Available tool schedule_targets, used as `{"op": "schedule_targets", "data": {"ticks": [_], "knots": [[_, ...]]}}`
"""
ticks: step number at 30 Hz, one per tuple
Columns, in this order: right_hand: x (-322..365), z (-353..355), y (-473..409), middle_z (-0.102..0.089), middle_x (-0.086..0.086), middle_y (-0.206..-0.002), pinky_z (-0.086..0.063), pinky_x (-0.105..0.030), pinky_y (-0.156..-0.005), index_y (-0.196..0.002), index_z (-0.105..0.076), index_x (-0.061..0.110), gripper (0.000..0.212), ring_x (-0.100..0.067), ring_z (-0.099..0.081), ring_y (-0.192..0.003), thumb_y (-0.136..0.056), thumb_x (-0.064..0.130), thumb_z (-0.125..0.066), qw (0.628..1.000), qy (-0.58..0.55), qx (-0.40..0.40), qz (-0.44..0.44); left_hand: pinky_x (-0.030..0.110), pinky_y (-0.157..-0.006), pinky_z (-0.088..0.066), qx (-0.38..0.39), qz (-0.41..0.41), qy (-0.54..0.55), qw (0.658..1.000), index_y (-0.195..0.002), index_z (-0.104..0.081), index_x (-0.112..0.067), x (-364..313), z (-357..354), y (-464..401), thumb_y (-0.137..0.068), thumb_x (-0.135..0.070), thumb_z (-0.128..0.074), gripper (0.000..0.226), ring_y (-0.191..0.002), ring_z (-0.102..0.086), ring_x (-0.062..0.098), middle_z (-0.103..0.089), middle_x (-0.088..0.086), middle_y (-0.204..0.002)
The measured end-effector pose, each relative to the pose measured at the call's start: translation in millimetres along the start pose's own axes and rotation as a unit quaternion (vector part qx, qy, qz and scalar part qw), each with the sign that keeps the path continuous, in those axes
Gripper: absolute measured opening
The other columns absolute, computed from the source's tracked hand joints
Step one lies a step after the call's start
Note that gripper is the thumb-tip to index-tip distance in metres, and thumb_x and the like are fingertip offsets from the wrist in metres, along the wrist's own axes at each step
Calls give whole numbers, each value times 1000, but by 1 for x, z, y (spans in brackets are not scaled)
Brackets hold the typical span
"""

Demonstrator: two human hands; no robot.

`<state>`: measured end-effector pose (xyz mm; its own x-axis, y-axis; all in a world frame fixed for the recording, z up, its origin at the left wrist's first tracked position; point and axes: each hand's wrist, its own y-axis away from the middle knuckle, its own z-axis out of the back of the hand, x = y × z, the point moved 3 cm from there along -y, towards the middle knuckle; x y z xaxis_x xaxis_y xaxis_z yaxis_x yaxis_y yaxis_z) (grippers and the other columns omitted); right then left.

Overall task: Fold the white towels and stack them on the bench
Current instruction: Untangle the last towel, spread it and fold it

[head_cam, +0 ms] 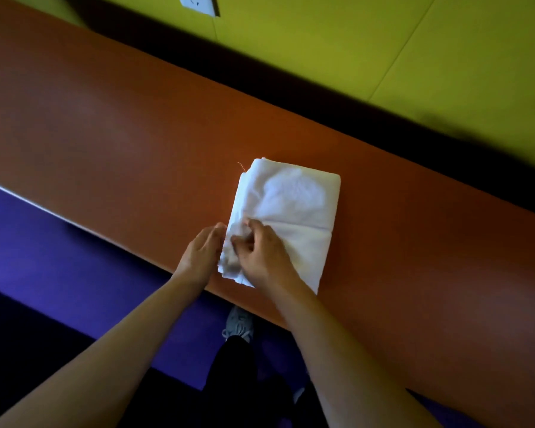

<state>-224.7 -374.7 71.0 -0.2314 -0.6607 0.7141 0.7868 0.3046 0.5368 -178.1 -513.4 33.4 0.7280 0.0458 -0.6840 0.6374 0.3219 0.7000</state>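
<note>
A folded white towel (294,208) (soft, rectangular, creased across) lies on the smooth orange bench (121,143) near its front edge. The right hand (260,251) pinches its rumpled near-left corner; the left hand (203,251) presses that edge, fingers loosely curled.

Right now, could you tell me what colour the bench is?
The bench is orange-brown, clearest in the head view.

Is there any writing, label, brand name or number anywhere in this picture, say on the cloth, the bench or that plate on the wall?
No readable text anywhere.
Folded white towel: plain, no tag or print showing.
Orange bench: bare surface, no markings.
Wall socket plate: only its slots show; any marking is too small to read.
Shoe: too blurred for a logo.
</note>
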Motion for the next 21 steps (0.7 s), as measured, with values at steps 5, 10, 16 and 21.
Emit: {"op": "schedule_targets", "data": {"ticks": [5,10,16,21], "knots": [[-55,72,25,-61,0,-110,-48,-18,-76,-121,-59,16,26,-14,-58,-94,-96,22,-56,958,6,-286,-9,41,-101,-45,28,-54,-247,967,-143,-34,-44,-17,-24,9,-77,-63,-72,79,-118,-46,16,-42,-7,-131],[-112,71,31,-62,4,-117,-56,-38,-79,-128,-51,23,47,-17,-64,-102,-92,51,-60,955,-142,-195,-172,35,-78,-52,13,-32,-234,972,-141,-29,-54,-22,-40,9,-78,-43,-79,81,-112,-50,24,-45,-1,-130],[-106,70,34,-69,5,-108,-56,-20,-64,-120,-59,25,27,-7,-70,-89,-95,35,-65,915,-330,-179,-146,49,-83,-60,52,-17,-153,987,-130,-37,-60,-22,-41,17,-73,-46,-78,71,-99,-68,23,-65,-2,-117],[-109,85,54,-68,8,-112,-61,-39,-79,-127,-57,27,36,-9,-69,-96,-94,37,-66,918,-314,-223,-96,38,-82,-58,62,-95,-173,978,-134,-37,-58,-34,-59,39,-86,-30,-73,67,-104,-65,14,-61,-10,-122]]}}
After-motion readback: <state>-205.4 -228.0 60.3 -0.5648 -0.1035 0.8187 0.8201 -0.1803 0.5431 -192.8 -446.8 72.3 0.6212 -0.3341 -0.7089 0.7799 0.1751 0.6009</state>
